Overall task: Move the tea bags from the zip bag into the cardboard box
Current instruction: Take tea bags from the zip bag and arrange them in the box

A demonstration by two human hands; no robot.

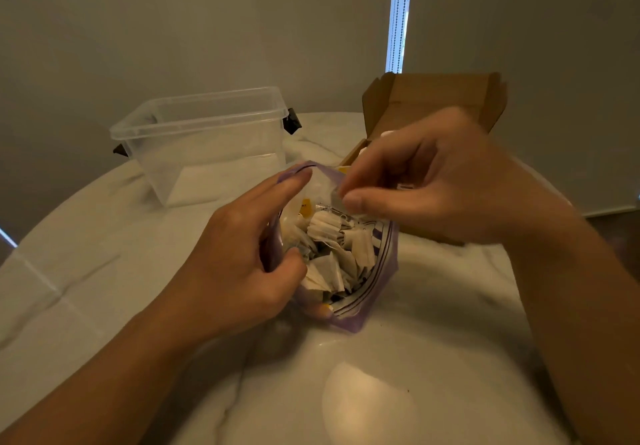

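A clear zip bag with a purple seal stands open on the white table, holding several white tea bags. My left hand grips the bag's left rim, thumb inside the mouth and index finger along the top edge. My right hand hovers over the bag's mouth, thumb and fingertips pinched together at the far rim; motion blur hides whether they pinch the rim or a tea bag. Behind my right hand sits the cardboard box, its lid standing up.
An empty clear plastic tub with black clips stands at the back left of the round white marble table. A folded white cloth covers the table's left side. Window blinds hang behind.
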